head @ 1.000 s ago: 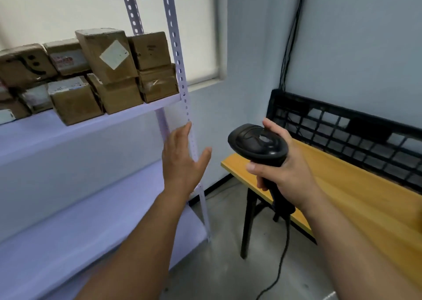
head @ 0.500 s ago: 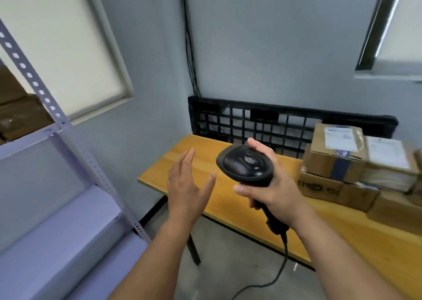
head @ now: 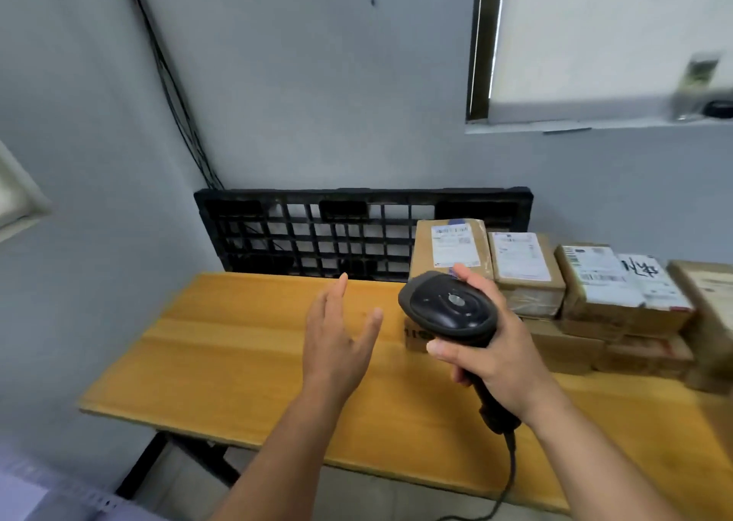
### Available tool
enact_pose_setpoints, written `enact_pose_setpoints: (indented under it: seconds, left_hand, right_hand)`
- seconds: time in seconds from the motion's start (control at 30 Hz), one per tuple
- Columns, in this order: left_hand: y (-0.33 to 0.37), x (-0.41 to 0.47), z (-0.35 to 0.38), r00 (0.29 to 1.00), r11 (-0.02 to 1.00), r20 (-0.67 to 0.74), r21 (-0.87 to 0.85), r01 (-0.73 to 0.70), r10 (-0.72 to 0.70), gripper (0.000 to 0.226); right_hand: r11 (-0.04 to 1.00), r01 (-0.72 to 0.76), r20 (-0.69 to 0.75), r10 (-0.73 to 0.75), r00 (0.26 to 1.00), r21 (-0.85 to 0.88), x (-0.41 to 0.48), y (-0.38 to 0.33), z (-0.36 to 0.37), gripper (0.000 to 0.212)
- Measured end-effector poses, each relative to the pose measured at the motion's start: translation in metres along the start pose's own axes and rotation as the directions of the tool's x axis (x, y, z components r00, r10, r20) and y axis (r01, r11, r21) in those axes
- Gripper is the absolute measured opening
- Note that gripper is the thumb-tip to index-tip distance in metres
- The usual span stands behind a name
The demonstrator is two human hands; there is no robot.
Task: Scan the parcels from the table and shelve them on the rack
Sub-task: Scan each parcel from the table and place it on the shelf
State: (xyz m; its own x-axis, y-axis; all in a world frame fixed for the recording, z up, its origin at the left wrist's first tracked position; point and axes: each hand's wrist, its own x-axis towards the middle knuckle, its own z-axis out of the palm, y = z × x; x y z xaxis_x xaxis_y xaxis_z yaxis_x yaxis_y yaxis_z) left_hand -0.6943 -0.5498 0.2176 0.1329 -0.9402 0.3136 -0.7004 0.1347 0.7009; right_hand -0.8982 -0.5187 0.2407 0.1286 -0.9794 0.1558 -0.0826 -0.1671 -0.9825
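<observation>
Several brown cardboard parcels (head: 527,270) with white labels are stacked in rows on the right half of the wooden table (head: 238,346). My right hand (head: 492,346) grips a black corded barcode scanner (head: 448,310), held in front of the leftmost parcel stack (head: 450,247). My left hand (head: 337,338) hovers over the table with fingers straight, holding nothing, a short way left of the scanner. Only a pale corner of the rack (head: 35,497) shows at the bottom left.
A black plastic pallet (head: 317,235) leans against the grey wall behind the table. Black cables (head: 170,84) run down the wall corner. A window (head: 595,44) with a sill sits upper right. The table's left half is bare wood.
My view has swung right from the rack to the table, bringing the parcels into view. Both hands kept their pose, the right still gripping the scanner.
</observation>
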Motion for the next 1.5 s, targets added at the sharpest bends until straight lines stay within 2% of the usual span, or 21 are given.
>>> enact_pose_setpoints:
  seconds: [0.23, 0.43, 0.6, 0.77, 0.97, 1.17, 1.3, 1.37, 1.5]
  left_hand:
    - [0.018, 0.066, 0.058, 0.991, 0.992, 0.135, -0.12, 0.03, -0.013, 0.066]
    - [0.02, 0.114, 0.095, 0.962, 0.977, 0.256, -0.167, 0.136, -0.09, 0.063]
    - [0.012, 0.135, 0.122, 0.87, 0.936, 0.447, -0.165, 0.311, -0.21, 0.06]
    - [0.01, 0.139, 0.135, 0.751, 0.833, 0.601, -0.241, 0.498, -0.275, 0.048]
    - [-0.003, 0.128, 0.138, 0.728, 0.781, 0.625, -0.29, 0.553, -0.283, 0.054]
    - [-0.01, 0.11, 0.113, 0.768, 0.782, 0.602, -0.361, 0.508, -0.22, 0.06]
    - [-0.014, 0.101, 0.085, 0.775, 0.712, 0.6, -0.455, 0.536, -0.2, 0.07]
    - [-0.013, 0.093, 0.07, 0.783, 0.701, 0.595, -0.48, 0.528, -0.182, 0.08]
    - [-0.015, 0.075, 0.042, 0.79, 0.69, 0.581, -0.491, 0.532, -0.196, 0.115]
  right_hand:
    - [0.995, -0.096, -0.154, 0.088, 0.984, -0.04, 0.037, 0.026, -0.051, 0.09]
    - [0.983, -0.176, -0.248, 0.159, 0.956, -0.045, 0.065, 0.044, -0.071, 0.091]
    - [0.973, -0.229, -0.309, 0.216, 0.926, -0.005, 0.084, 0.056, -0.075, 0.088]
    - [0.963, -0.269, -0.312, 0.254, 0.915, -0.004, 0.095, 0.058, -0.073, 0.09]
    - [0.965, -0.259, -0.274, 0.238, 0.932, -0.042, 0.095, 0.054, -0.065, 0.088]
    - [0.972, -0.227, -0.243, 0.207, 0.948, -0.056, 0.087, 0.047, -0.062, 0.089]
    - [0.978, -0.194, -0.209, 0.176, 0.962, -0.07, 0.076, 0.039, -0.059, 0.09]
    - [0.981, -0.178, -0.188, 0.161, 0.969, -0.077, 0.068, 0.035, -0.056, 0.091]
    - [0.988, -0.143, -0.128, 0.134, 0.983, -0.061, 0.048, 0.026, -0.047, 0.092]
